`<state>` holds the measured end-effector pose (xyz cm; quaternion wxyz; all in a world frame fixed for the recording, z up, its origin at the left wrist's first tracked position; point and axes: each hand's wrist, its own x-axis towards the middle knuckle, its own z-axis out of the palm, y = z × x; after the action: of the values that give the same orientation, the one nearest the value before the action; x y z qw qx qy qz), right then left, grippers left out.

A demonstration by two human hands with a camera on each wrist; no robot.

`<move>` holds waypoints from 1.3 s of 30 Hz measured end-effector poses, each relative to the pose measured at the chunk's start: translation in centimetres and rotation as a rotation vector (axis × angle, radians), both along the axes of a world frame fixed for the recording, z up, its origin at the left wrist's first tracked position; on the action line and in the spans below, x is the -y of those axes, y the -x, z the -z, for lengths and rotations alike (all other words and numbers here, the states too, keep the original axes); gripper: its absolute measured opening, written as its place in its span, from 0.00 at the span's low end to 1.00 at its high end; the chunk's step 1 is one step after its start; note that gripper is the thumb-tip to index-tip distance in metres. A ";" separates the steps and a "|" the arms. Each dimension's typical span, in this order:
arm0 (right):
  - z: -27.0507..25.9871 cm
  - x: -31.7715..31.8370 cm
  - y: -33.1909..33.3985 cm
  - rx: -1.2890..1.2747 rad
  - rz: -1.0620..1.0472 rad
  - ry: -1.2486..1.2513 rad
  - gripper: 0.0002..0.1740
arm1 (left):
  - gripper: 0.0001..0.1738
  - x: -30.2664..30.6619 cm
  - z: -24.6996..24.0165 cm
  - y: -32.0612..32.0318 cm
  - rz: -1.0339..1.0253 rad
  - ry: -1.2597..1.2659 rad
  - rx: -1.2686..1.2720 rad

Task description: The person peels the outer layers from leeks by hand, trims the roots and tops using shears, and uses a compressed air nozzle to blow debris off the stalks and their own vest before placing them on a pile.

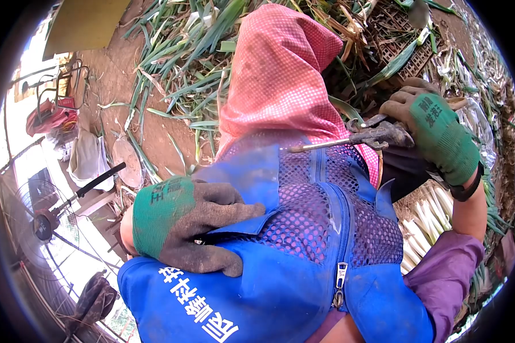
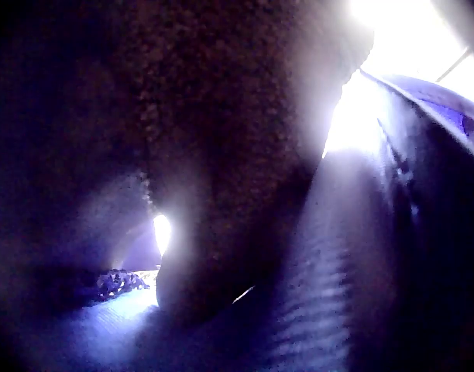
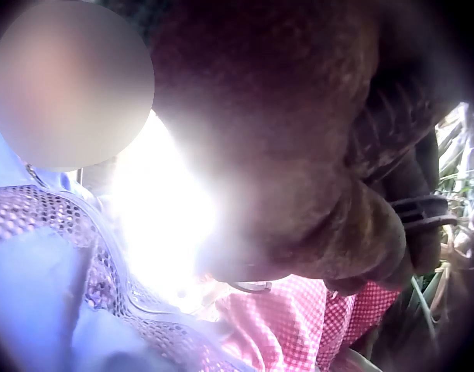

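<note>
A person in a blue mesh vest (image 1: 303, 211) sits bent over a pink checked cloth (image 1: 280, 68) on the lap. My left hand (image 1: 189, 223), in a green and grey glove, holds a flap of the vest at the chest, between thumb and fingers. Dark glove fingers against blue cloth fill the left wrist view. At the right, my gloved right hand (image 1: 435, 123) grips a dark air blow gun (image 1: 383, 136). Its thin metal nozzle points left across the vest toward a blurred fold. The gun's body is mostly hidden by the glove (image 3: 283, 155) in the right wrist view.
Cut green leaves (image 1: 183, 80) litter the brown ground ahead. Trimmed white stalks (image 1: 426, 226) lie by the right arm. A brown crate (image 1: 397, 40) stands ahead at the right. To the left are a fan (image 1: 43, 223) and a white sack (image 1: 88, 157).
</note>
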<state>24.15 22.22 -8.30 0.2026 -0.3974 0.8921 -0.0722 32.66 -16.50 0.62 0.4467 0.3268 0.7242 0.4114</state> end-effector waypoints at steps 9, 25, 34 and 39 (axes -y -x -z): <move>-0.2 -0.7 -0.5 -0.076 -0.015 0.008 0.20 | 0.50 -0.3 0.2 1.0 0.097 -0.025 -0.002; -1.0 -0.3 -0.6 -0.120 0.076 0.013 0.19 | 0.49 -0.1 0.3 0.7 0.079 -0.004 -0.001; -1.6 1.0 -0.9 0.009 0.043 0.184 0.21 | 0.28 2.2 0.2 0.6 -0.196 -0.032 0.083; -3.5 1.8 -0.6 0.079 0.010 0.153 0.22 | 0.10 2.2 2.6 1.7 -0.766 0.370 0.571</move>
<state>24.72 20.43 -4.81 0.2063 -0.4041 0.8773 -0.1566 30.95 -18.67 -1.96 0.4941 -0.1721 0.7018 0.4835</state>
